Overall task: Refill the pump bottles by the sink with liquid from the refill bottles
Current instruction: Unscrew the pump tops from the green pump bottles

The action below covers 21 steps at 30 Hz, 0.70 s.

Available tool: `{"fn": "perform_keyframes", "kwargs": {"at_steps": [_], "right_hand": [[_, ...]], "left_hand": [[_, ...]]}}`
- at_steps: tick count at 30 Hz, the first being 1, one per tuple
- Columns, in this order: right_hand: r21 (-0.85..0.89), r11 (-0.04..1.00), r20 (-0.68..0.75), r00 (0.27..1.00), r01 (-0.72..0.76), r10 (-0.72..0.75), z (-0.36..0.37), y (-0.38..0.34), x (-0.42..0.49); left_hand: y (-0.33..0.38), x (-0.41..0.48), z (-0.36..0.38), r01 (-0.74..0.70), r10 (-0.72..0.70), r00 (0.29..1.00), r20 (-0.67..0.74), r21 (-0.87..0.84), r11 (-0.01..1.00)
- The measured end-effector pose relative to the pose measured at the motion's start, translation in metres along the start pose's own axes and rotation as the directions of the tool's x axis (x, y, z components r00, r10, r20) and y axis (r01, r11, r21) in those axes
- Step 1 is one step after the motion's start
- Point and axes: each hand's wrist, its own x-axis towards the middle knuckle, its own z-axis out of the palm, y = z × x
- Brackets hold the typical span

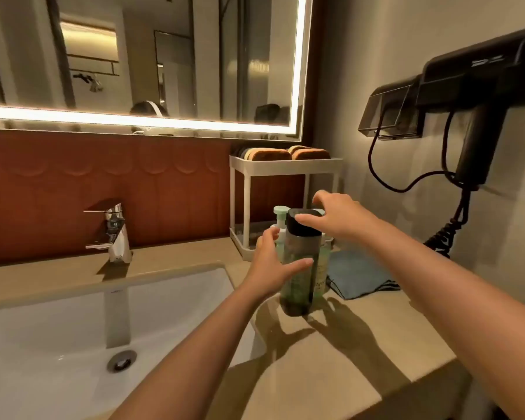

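head view: refill bottle stands upright on the surface, long axis vertical, just ahead of me. my left hand wraps its body; my right hand, directly above, seems to pinch its black cap.

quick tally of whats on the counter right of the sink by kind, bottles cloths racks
bottle: 3
cloth: 1
rack: 1
total: 5
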Motion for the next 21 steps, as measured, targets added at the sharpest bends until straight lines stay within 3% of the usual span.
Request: {"fn": "perform_keyframes", "kwargs": {"at_steps": [4,9,21], "right_hand": [[-0.256,0.966,0.132,0.989,-0.025,0.061,0.003,-0.011,0.019],[-0.321,0.947,0.167,0.982,-0.026,0.083,0.008,-0.017,0.034],[-0.317,0.948,0.146,0.989,0.042,0.005,0.013,-0.022,0.027]], "left_hand": [[-0.006,0.013,0.017,-0.01,0.003,0.993,-0.114,-0.062,0.998],[-0.013,0.024,0.029,-0.055,0.03,0.991,-0.133,-0.183,0.982],[-0.023,0.023,0.021,-0.04,0.061,0.998,0.036,-0.422,0.906]]}}
